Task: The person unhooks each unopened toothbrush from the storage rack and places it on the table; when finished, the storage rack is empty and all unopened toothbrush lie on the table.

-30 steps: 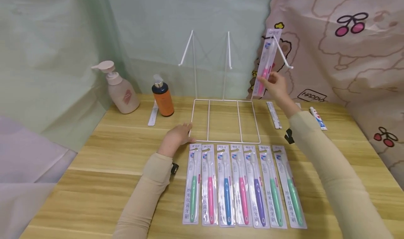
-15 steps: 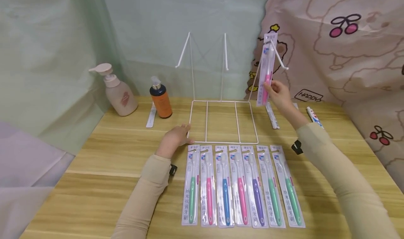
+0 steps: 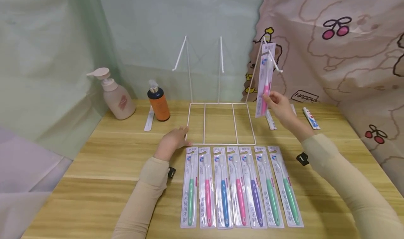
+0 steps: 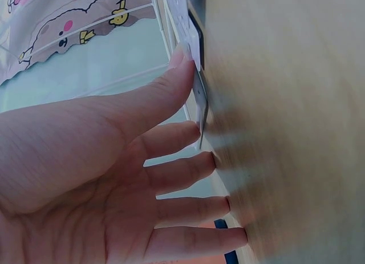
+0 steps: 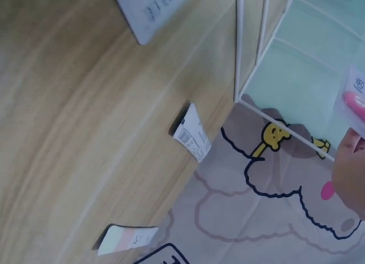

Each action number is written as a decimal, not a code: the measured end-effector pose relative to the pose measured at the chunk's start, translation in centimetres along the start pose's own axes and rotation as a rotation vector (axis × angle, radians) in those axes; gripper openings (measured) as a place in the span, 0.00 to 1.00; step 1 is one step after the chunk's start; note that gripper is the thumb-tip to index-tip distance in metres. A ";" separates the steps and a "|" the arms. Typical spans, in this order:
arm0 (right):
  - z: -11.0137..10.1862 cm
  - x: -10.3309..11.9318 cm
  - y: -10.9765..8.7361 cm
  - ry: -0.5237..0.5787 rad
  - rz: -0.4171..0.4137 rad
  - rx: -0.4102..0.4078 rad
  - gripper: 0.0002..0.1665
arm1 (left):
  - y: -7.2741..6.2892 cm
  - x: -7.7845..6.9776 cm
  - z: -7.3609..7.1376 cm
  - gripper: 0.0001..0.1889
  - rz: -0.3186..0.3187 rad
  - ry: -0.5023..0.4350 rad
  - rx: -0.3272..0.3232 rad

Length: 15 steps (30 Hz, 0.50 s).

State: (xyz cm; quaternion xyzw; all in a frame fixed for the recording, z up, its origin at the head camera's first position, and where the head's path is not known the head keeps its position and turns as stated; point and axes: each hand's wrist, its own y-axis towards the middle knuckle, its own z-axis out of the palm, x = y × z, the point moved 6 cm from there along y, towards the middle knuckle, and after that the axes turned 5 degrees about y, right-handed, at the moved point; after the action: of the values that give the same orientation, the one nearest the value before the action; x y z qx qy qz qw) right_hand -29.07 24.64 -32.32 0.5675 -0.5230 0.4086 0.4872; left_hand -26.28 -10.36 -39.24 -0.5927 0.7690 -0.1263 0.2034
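Observation:
In the head view my right hand [image 3: 279, 107] pinches the lower part of a packaged pink toothbrush [image 3: 264, 81]. The pack's top is at the right hook [image 3: 275, 61] of a white wire rack [image 3: 219, 143], with the hook's front end showing before the pack. My left hand [image 3: 173, 141] lies at the rack's front left corner. Its fingers [image 4: 188, 210] are spread and straight, their tips on the tabletop, in the left wrist view. Several packaged toothbrushes, such as a blue one [image 3: 224, 197], lie in a row before the rack. The right wrist view shows just part of the right hand [image 5: 349, 173].
At the back left stand a pale pump bottle [image 3: 120, 100] and an orange bottle [image 3: 160, 106]. A toothpaste tube [image 3: 311, 118] and a printed strip [image 3: 270, 120] lie to the right of the rack. The rack's left hook [image 3: 180, 55] and middle hook [image 3: 222, 56] are bare.
My right hand has lowered the pink toothbrush pack and brought it forward along the right hook, whose rear end now shows above the pack. The left hand stays at the rack's corner.

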 end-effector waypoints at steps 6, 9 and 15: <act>0.0 -0.2 -1.2 -0.009 0.028 0.037 0.17 | 0.0 0.1 0.2 0.40 -0.013 0.002 0.009; 0.0 -0.1 -1.8 0.011 0.029 0.070 0.19 | 0.1 0.1 0.2 0.39 -0.015 0.008 0.005; -0.2 0.2 -3.0 0.069 0.015 0.127 0.11 | 0.2 0.1 0.1 0.39 -0.009 0.023 -0.002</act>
State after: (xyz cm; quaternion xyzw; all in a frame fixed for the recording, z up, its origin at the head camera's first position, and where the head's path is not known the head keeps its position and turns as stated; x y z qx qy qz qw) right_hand -26.10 24.70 -32.47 0.5790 -0.4833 0.4639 0.4647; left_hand -26.43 -10.37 -39.47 -0.5948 0.7688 -0.1335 0.1933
